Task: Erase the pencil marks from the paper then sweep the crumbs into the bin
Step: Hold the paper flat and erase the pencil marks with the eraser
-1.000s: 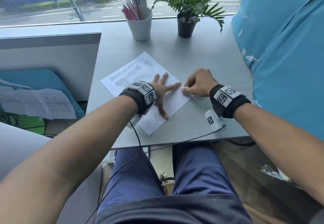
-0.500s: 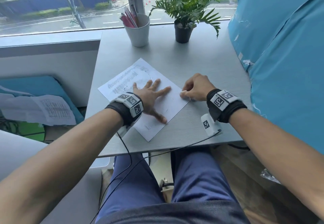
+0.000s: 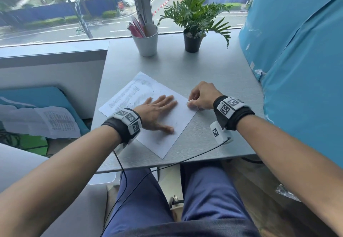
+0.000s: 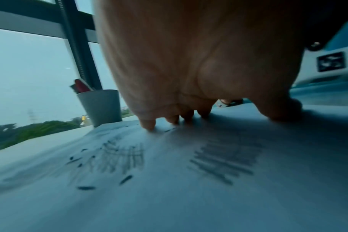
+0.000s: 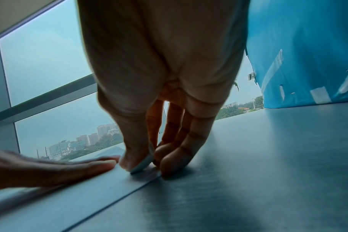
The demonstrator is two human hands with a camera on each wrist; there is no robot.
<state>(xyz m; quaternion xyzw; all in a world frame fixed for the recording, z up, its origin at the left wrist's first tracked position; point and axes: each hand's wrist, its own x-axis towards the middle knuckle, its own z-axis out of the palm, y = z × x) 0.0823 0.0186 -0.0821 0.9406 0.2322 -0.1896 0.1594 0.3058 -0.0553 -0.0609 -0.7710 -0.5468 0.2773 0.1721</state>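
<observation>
A white sheet of paper (image 3: pixel 159 144) lies askew on the grey table (image 3: pixel 222 69), with grey pencil marks (image 4: pixel 224 158) and print on it. Dark eraser crumbs (image 4: pixel 125 179) are scattered on the sheet. My left hand (image 3: pixel 157 110) presses flat on the middle of the paper, fingers straight and close together. My right hand (image 3: pixel 193 104) is at the paper's right edge and pinches a small white eraser (image 5: pixel 141 164) between thumb and fingers, its tip down on the sheet. The left fingertips (image 5: pixel 107 163) lie just beside the eraser. No bin is in view.
A white cup of pens (image 3: pixel 146 40) and a potted plant (image 3: pixel 193 38) stand at the far edge by the window. A blue covered wall (image 3: pixel 297 69) borders the table's right side. A black cable (image 3: pixel 185 160) crosses the front edge. Loose papers (image 3: pixel 40 121) lie on a blue cushion at left.
My left hand's spread fingers have drawn together and the hand has slid a little toward the right hand. The right hand stays at the paper's right edge with the eraser.
</observation>
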